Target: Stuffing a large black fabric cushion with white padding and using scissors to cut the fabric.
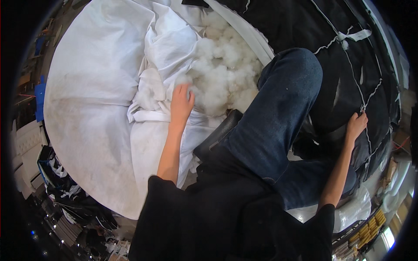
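Note:
My left hand (181, 101) rests at the edge of a heap of white fluffy fibre stuffing (228, 65). Its thumb stands apart from the fingers, and the fingertips touch a tuft of the stuffing. Under and beside it lies a large round white fabric cover (87, 87), creased and bunched near the hand. Over on the right, my right hand (357, 124) is closed around a white cord (355, 71) that runs across black fabric (300, 26). Knots and loose ends show along this cord. What lies beneath the right fingers is hidden.
My jeans-covered leg (289, 82) crosses between the stuffing and the black fabric. A dark textured piece (220, 135) lies beside it. Dark bags (78, 204) stand at the lower left, and clear plastic wrap (355, 204) and yellow stacked pieces (368, 230) at the lower right.

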A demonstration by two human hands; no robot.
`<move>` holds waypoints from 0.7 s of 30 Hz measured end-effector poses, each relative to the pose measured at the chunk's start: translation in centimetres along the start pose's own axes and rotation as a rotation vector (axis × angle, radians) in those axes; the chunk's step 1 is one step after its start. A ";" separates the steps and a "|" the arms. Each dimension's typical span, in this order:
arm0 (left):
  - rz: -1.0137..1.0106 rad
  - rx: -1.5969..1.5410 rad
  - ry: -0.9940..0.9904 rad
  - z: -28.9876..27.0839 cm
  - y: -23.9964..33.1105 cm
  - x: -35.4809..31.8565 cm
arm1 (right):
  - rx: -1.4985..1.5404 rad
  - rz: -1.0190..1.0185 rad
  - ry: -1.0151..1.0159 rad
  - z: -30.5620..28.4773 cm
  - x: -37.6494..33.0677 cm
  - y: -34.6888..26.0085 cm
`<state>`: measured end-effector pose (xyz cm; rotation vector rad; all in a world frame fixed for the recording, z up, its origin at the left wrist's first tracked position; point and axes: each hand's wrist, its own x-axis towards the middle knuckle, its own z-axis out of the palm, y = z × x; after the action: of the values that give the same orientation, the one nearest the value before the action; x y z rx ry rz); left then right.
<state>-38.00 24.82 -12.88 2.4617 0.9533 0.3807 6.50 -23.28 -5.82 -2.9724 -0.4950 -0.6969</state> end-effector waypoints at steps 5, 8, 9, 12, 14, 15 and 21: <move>-0.490 0.378 -0.293 6.2 -4.7 7.5 | -0.019 -0.065 -0.037 -2.0 -0.8 -0.3; -0.499 0.191 -0.393 10.6 -13.2 9.1 | -0.003 -0.056 -0.052 -2.6 -0.9 -1.1; -0.497 0.221 -0.376 10.3 -17.9 9.2 | 0.043 -0.053 -0.055 -2.1 -1.0 -2.3; -0.290 0.254 -0.398 9.7 -23.9 8.2 | 0.107 -0.016 -0.062 -2.0 -1.5 -3.6; -0.417 -0.062 -0.789 16.3 -20.6 5.6 | -0.006 -0.024 -0.058 -3.2 -1.3 -1.6; -0.402 -0.084 -0.813 19.1 -19.0 3.8 | -0.048 -0.021 -0.050 -3.5 -1.3 -1.1; -0.440 -0.463 -0.364 18.0 -25.1 1.0 | 0.082 -0.020 -0.058 -1.3 -2.2 -5.2</move>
<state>-43.87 35.94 -41.18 1.7644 1.0670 -0.0045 2.45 -19.11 -5.73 -2.9218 -0.5443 -0.5793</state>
